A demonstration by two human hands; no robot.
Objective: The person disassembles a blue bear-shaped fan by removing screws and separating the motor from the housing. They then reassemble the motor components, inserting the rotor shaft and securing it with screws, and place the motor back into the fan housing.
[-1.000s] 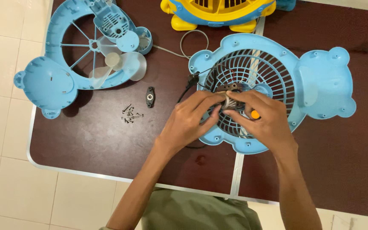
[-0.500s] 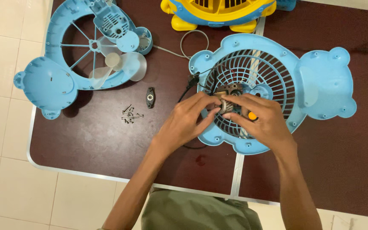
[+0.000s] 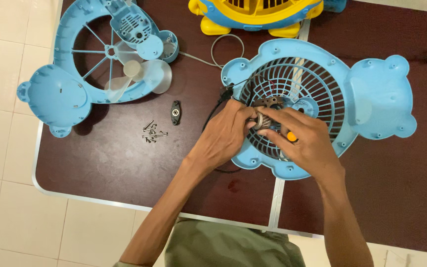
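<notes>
A light blue bear-shaped fan housing (image 3: 371, 99) with a round grille lies on the dark brown table (image 3: 100, 163). Over the middle of the grille both my hands meet on a small fan motor (image 3: 265, 113) with a metal core. My left hand (image 3: 226, 136) grips the motor from the left. My right hand (image 3: 305, 143) holds it from the right, and an orange-handled tool (image 3: 291, 136) shows between its fingers. Black wires (image 3: 223, 96) run from the motor over the housing's left rim.
A second blue bear-shaped housing half (image 3: 70, 84) with a translucent fan blade (image 3: 142, 74) lies at the far left. Several loose screws (image 3: 151, 133) and a small black bracket (image 3: 175, 112) lie between the two halves. A yellow and blue toy-like fan (image 3: 258, 12) stands at the back.
Both hands stay on the motor; the fingers have shifted slightly around it. Nothing else has moved.
</notes>
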